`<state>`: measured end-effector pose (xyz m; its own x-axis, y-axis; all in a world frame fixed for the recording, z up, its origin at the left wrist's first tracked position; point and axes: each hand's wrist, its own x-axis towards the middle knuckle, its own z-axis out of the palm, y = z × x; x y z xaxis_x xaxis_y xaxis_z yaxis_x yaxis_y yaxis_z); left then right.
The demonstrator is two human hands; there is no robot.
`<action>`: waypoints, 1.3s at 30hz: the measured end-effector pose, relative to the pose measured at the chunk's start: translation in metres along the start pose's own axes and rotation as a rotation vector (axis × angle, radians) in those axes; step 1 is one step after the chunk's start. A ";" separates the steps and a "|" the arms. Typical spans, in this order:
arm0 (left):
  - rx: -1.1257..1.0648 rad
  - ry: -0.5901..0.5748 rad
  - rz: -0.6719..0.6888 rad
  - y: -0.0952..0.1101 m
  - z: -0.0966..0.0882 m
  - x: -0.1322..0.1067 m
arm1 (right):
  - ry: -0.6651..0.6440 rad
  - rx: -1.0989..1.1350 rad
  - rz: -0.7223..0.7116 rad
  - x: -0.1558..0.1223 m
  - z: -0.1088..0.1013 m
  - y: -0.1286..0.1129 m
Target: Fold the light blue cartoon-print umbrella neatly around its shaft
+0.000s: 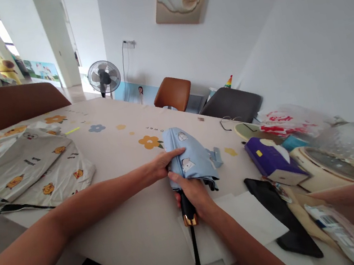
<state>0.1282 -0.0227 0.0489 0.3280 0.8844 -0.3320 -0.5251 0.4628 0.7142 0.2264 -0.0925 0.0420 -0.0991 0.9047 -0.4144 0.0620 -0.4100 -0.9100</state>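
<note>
A light blue folding umbrella [195, 149] with small white animal prints is held over the table, its canopy folded down and bunched. Its black handle [186, 206] with a gold end points toward me, and a black wrist strap [196, 257] hangs from it. My left hand [165, 163] grips the left side of the canopy, thumb lying across the cloth. Lower down, my right hand [192, 190] is wrapped around the canopy's base and the top of the handle. A blue closure strap [215, 156] sticks out on the right.
A cream cloth with cartoon prints [45, 162] lies at the left. To the right are a purple tissue box [272, 159], a black tray-like object [283, 219], white paper sheets [247, 220], glasses [230, 121] and a plastic bag [291, 121]. Chairs [173, 93] stand behind the table.
</note>
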 end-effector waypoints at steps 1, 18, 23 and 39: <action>-0.014 0.013 -0.002 0.000 -0.001 0.002 | -0.030 0.037 0.013 0.000 -0.001 0.000; -0.069 -0.205 -0.150 0.005 -0.011 0.005 | -0.247 0.368 0.140 -0.006 0.004 -0.003; 0.050 0.094 0.153 0.024 -0.039 0.033 | -0.250 0.355 0.212 -0.007 0.006 -0.002; 1.734 -0.382 0.678 0.045 0.035 0.021 | -0.451 0.468 0.308 -0.003 0.002 0.001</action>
<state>0.1387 0.0147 0.0955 0.6930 0.6949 0.1920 0.5552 -0.6843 0.4727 0.2248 -0.0961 0.0422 -0.5524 0.6453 -0.5277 -0.2693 -0.7372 -0.6196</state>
